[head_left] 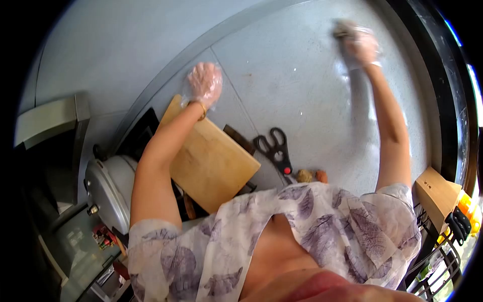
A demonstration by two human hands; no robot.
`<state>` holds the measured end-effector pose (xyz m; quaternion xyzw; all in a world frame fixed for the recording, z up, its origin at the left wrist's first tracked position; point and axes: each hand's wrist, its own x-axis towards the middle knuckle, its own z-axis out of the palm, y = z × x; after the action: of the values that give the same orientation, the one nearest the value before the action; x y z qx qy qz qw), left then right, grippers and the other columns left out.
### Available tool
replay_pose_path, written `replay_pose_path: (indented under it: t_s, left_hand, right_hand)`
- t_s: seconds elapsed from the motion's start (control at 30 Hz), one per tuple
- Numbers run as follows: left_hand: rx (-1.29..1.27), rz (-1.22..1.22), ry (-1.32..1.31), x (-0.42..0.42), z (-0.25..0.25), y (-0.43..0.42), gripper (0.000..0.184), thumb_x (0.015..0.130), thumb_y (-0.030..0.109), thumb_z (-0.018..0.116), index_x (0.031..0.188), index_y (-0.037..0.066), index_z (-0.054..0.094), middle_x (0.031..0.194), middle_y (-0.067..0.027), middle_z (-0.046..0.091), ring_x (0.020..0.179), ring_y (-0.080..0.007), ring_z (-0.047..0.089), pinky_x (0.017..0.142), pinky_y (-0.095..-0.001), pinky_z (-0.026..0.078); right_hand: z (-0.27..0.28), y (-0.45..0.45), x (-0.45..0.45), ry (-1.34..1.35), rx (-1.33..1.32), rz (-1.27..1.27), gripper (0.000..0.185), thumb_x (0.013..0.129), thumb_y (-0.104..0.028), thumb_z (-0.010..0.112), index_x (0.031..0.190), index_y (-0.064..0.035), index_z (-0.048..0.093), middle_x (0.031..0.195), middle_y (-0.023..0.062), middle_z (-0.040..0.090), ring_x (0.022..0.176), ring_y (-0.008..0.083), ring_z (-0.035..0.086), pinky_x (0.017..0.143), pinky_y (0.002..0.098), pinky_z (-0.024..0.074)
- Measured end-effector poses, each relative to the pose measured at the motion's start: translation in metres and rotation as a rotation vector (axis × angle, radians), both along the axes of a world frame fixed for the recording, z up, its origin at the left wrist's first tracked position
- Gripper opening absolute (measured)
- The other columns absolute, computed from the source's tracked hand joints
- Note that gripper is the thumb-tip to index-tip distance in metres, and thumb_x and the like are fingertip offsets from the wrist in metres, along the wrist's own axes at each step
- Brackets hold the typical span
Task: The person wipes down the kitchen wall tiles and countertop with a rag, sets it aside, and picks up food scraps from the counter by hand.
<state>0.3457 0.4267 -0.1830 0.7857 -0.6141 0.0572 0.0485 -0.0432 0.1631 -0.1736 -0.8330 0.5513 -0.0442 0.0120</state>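
My left hand (205, 83), in a clear plastic glove, is above the far end of a wooden cutting board (214, 161). Its fingers are curled in, and nothing shows in them. Far off at the upper right, my right hand (363, 48), also gloved, grips a greyish cloth (345, 30) against the grey countertop (302, 75). Both the hand and cloth are smeared by motion. Black-handled scissors (274, 151) lie between my arms, their blades partly hidden by my shirt. Small pale crumbs dot the surface.
A dark-handled object (238, 139) lies beside the board. Two small lumpy brownish items (305, 175) sit near my chest. At left stands a silver pressure cooker (113, 189). A wooden knife block (435, 194) and a black wire rack (437, 267) are at right.
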Motion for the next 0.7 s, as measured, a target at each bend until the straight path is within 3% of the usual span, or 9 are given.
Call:
replay_pose_path:
  t_s: [0.07,0.13,0.2,0.23,0.3,0.37,0.47,0.57,0.7]
  left_hand:
    - [0.095,0.036,0.032,0.001,0.003,-0.006,0.018,0.088,0.027,0.052,0.097,0.012,0.055,0.107,-0.0139,0.053,0.107,-0.0328,0.05,0.088,-0.0506,0.038]
    - [0.059,-0.006,0.126,0.014,-0.004,-0.01,0.023,0.09,0.029,0.05,0.098,0.009,0.057,0.105,-0.0177,0.056,0.105,-0.0363,0.052,0.089,-0.0507,0.039]
    - [0.149,-0.026,0.155,0.034,0.0,-0.022,0.027,0.092,0.031,0.047,0.098,0.007,0.057,0.101,-0.0197,0.059,0.097,-0.0406,0.056,0.083,-0.0497,0.043]
    - [0.096,-0.024,0.248,0.036,0.009,-0.021,0.027,0.092,0.031,0.046,0.097,0.006,0.058,0.098,-0.0205,0.06,0.093,-0.0423,0.056,0.08,-0.0495,0.044]
    - [-0.03,-0.029,0.426,0.036,0.029,-0.022,0.029,0.093,0.03,0.044,0.095,0.005,0.058,0.093,-0.0221,0.063,0.085,-0.0458,0.056,0.075,-0.0492,0.046]
    - [-0.261,0.151,0.693,0.031,0.045,-0.017,0.03,0.092,0.03,0.045,0.09,0.005,0.061,0.084,-0.0156,0.067,0.072,-0.0312,0.061,0.065,-0.0392,0.048]
    - [-0.485,0.283,0.969,-0.002,0.112,0.01,0.04,0.092,0.038,0.046,0.085,0.002,0.063,0.079,-0.0055,0.066,0.065,-0.0119,0.056,0.062,-0.0262,0.047]
    - [-0.468,0.163,1.128,0.021,0.124,0.04,0.049,0.094,0.042,0.043,0.11,-0.003,0.055,0.105,-0.0142,0.065,0.077,-0.0178,0.062,0.07,-0.0315,0.052]
    - [-0.375,0.09,1.649,-0.026,0.166,0.083,0.079,0.091,0.06,0.037,0.142,0.004,0.016,0.142,-0.0239,0.032,0.094,-0.033,0.064,0.078,-0.0399,0.054]
  right_hand:
    - [-0.029,0.029,0.049,-0.21,-0.422,0.532,0.027,0.087,-0.017,0.055,0.113,-0.0112,0.063,0.091,0.0115,0.068,0.078,0.0237,0.065,0.066,0.038,0.0544]
    - [-0.021,0.064,0.087,-0.145,-0.432,0.619,0.031,0.087,-0.011,0.052,0.116,-0.0134,0.062,0.096,0.011,0.068,0.084,0.0231,0.064,0.072,0.0391,0.0539]
    - [0.054,0.083,0.124,-0.225,0.282,0.355,0.033,0.085,-0.007,0.048,0.113,-0.0138,0.064,0.097,0.0125,0.068,0.088,0.0261,0.065,0.076,0.0404,0.0533]
    - [0.036,0.068,0.13,-0.581,0.108,0.616,0.033,0.082,-0.004,0.048,0.109,-0.0113,0.065,0.093,0.0134,0.068,0.077,0.0292,0.065,0.067,0.0404,0.0542]
    - [0.049,0.07,0.17,-0.157,0.107,0.348,0.024,0.083,-0.024,0.052,0.093,-0.0092,0.069,0.097,0.0184,0.068,0.093,0.034,0.066,0.08,0.0464,0.0519]
    - [-0.023,0.054,0.224,-0.202,-0.272,0.671,0.022,0.074,-0.025,0.064,0.091,-0.0137,0.07,0.093,0.0169,0.07,0.1,0.0293,0.065,0.09,0.0345,0.0483]
    - [0.025,0.131,0.272,-0.188,0.039,0.767,0.035,0.078,-0.005,0.05,0.106,-0.0155,0.067,0.094,0.011,0.067,0.083,0.0274,0.064,0.074,0.0392,0.0532]
    - [0.023,0.163,0.272,-0.27,0.071,0.938,0.04,0.074,-0.005,0.053,0.107,-0.0212,0.069,0.101,0.0075,0.066,0.1,0.0241,0.06,0.084,0.0398,0.0498]
    - [0.019,0.217,0.188,-0.254,-0.063,1.135,0.045,0.072,-0.004,0.054,0.109,-0.0239,0.069,0.11,0.0024,0.065,0.112,0.0222,0.053,0.087,0.0417,0.0479]
